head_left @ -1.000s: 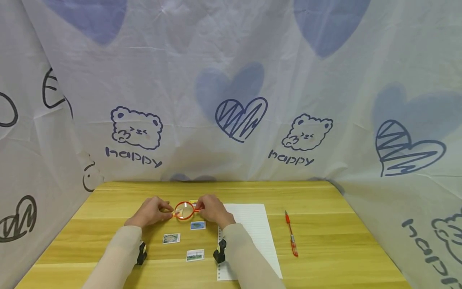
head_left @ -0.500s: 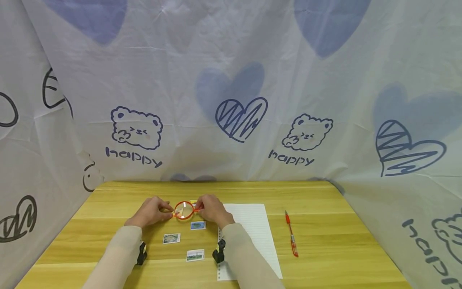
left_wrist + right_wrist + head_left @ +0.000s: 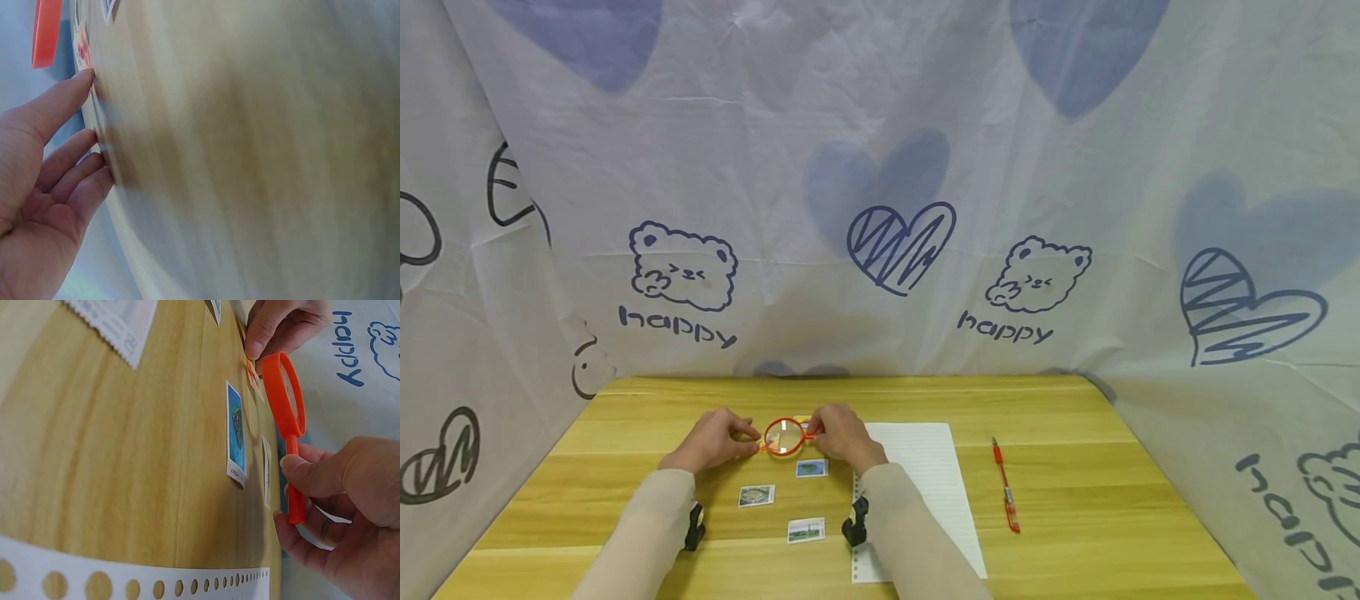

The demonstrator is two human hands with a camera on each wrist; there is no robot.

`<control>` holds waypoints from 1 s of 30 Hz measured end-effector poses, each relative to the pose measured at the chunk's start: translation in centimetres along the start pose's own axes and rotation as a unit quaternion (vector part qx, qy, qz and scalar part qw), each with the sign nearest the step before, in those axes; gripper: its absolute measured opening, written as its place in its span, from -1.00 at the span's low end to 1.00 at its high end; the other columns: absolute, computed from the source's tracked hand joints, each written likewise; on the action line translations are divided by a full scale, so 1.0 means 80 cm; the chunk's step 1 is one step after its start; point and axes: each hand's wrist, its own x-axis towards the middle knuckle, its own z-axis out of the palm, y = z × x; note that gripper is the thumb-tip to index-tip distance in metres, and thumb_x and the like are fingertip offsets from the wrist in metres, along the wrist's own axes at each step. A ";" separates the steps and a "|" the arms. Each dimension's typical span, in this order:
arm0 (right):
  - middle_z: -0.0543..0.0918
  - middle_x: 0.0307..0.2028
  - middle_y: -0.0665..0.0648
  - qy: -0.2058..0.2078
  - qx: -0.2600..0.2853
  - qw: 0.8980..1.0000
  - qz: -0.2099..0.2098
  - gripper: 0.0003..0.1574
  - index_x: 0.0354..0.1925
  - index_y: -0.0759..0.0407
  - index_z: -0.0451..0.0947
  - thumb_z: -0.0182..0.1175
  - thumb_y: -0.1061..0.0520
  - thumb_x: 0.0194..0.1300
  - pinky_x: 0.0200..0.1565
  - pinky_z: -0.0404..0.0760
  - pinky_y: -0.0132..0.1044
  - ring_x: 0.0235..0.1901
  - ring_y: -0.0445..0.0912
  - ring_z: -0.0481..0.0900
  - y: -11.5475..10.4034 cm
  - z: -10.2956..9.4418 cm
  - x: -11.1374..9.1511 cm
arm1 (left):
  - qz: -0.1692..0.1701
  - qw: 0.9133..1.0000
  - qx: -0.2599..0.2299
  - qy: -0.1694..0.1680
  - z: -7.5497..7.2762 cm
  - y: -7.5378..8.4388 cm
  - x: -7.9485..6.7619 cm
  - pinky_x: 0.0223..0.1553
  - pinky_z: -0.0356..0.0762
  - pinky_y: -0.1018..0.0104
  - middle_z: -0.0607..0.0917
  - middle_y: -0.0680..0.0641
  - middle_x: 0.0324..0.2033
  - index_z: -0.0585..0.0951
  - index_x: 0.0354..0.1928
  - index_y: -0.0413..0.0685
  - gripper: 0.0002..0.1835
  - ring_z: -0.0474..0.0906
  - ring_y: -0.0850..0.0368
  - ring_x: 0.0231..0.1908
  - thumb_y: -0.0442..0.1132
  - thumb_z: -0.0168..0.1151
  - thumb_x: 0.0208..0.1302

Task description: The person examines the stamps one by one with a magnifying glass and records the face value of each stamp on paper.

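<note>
My right hand (image 3: 844,435) pinches the handle of a red magnifying glass (image 3: 275,394) between thumb and fingers. The round lens hovers over a pale postage stamp (image 3: 254,376) with an orange-red design. At that stamp's left edge, my left hand (image 3: 718,437) pinches with its thumb; its other fingertips rest by the tabletop in the left wrist view, the index finger hidden. Just below the lens lies a blue stamp (image 3: 812,468) with a turtle picture. A yellow stamp (image 3: 802,419) sits behind the glass, partly covered by it and the right hand.
Two more stamps lie nearer me, a grey-green one (image 3: 756,496) and a green landscape one (image 3: 806,530). Lined paper with punched holes (image 3: 925,475) lies under the right forearm. A red pen (image 3: 1006,487) is to its right. Patterned cloth (image 3: 880,350) hangs around the wooden table (image 3: 1075,517).
The magnifying glass shifts very slightly, ending a touch to the right of where it was half a second ago. Both hands keep their holds, and the stamps stay in place.
</note>
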 end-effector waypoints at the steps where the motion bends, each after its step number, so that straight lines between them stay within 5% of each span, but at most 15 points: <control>1: 0.70 -0.37 0.01 0.000 0.000 1.000 0.000 -0.87 -0.27 0.17 0.74 0.33 0.36 0.25 -0.27 0.51 -0.38 -0.38 -0.21 0.48 0.000 0.001 0.000 | 0.003 1.000 0.001 0.001 0.000 0.000 0.000 0.30 0.47 -0.26 0.67 -0.37 0.17 0.84 -0.18 -0.09 -0.84 0.58 -0.37 0.24 -0.27 0.51 0.18; 30: 0.71 -0.30 0.06 -0.012 0.014 1.000 0.016 -0.85 -0.23 0.16 0.73 0.29 0.35 0.32 -0.26 0.52 -0.33 -0.36 -0.18 0.47 -0.003 0.007 0.001 | -0.003 1.000 0.006 -0.003 -0.002 0.002 0.001 0.28 0.48 -0.26 0.67 -0.39 0.18 0.84 -0.18 -0.09 -0.83 0.59 -0.38 0.23 -0.25 0.52 0.18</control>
